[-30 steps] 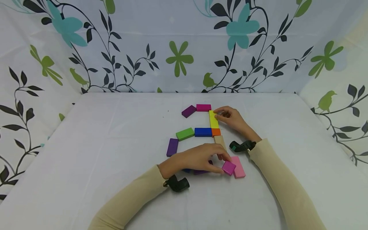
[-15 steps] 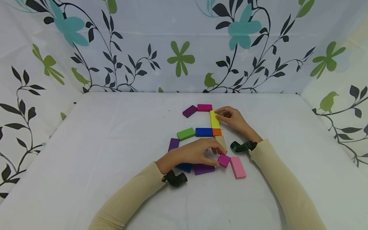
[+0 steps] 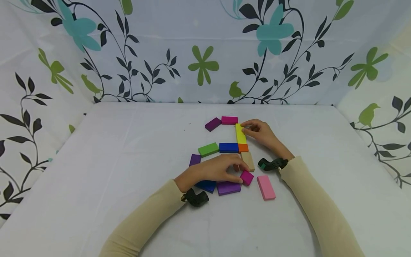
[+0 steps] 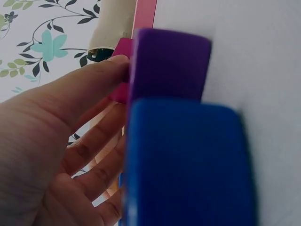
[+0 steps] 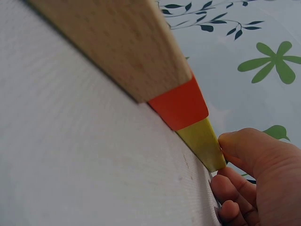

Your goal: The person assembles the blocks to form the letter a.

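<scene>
In the head view my left hand [image 3: 216, 169] pinches a magenta block [image 3: 247, 177] between thumb and fingers, beside a violet block [image 3: 228, 188]. The left wrist view shows the thumb [image 4: 94, 77] against this magenta block [image 4: 123, 47], partly behind the violet [image 4: 171, 66] and blue [image 4: 188, 160] blocks. My right hand [image 3: 261, 133] holds the far end of a yellow block [image 3: 240, 134] with thumb and curled fingers. That yellow block [image 5: 204, 143] meets an orange block [image 5: 181, 106] in the right wrist view, followed by a bare wooden block [image 5: 127, 47].
A pink block [image 3: 266, 187] lies apart at the right. Green [image 3: 208, 149], blue [image 3: 229, 147], purple [image 3: 194, 160] and tan [image 3: 247, 161] blocks surround my left hand. At the far end lie plum [image 3: 213, 124] and pink-red [image 3: 229, 120] blocks. A patterned cloth hangs behind.
My left hand has moved the magenta block leftward and slightly away from me, from beside the pink block to the violet block. My right hand has stayed at the yellow block.
</scene>
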`<state>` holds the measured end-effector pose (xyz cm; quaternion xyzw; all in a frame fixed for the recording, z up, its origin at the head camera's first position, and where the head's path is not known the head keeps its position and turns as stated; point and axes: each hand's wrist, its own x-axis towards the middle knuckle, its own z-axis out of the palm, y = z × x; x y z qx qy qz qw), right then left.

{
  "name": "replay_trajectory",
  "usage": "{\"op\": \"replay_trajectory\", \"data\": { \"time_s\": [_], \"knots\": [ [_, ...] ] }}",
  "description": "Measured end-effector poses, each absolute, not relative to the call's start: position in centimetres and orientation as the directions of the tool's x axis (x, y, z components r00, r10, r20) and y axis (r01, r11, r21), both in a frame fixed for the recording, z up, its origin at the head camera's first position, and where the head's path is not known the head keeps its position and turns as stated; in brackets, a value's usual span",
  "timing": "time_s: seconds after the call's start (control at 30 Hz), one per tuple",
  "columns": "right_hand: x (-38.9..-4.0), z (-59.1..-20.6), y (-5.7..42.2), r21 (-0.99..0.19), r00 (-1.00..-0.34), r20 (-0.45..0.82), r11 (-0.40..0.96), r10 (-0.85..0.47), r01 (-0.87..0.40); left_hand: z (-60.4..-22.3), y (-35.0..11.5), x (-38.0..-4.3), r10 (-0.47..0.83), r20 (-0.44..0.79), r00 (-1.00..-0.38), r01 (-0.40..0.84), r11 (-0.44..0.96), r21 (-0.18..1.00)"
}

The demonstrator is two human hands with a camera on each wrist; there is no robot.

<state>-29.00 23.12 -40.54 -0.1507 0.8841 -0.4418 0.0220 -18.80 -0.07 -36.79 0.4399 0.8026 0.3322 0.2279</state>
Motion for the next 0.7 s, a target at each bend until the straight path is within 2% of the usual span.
{"op": "replay_trajectory", "data": {
  "time_s": [0.33,0.57,0.7],
  "knots": [
    [-29.0,-40.52,23.12,-0.786,-0.955,0.086,0.57,-0.283,-0.24,-36.92,-0.14,-18.91,0.86,-0.08,-0.504,0.571,0.401,0.716],
    [-29.03,-40.6,23.12,-0.787,-0.953,0.105,0.562,-0.283,-0.254,-36.91,-0.43,-18.98,0.837,-0.083,-0.541,0.549,0.426,0.719],
    [-29.06,-40.61,23.09,-0.791,-0.955,0.104,0.56,-0.277,-0.248,-36.91,-0.62,-18.99,0.838,-0.108,-0.534,0.544,0.438,0.716]
  ]
}}
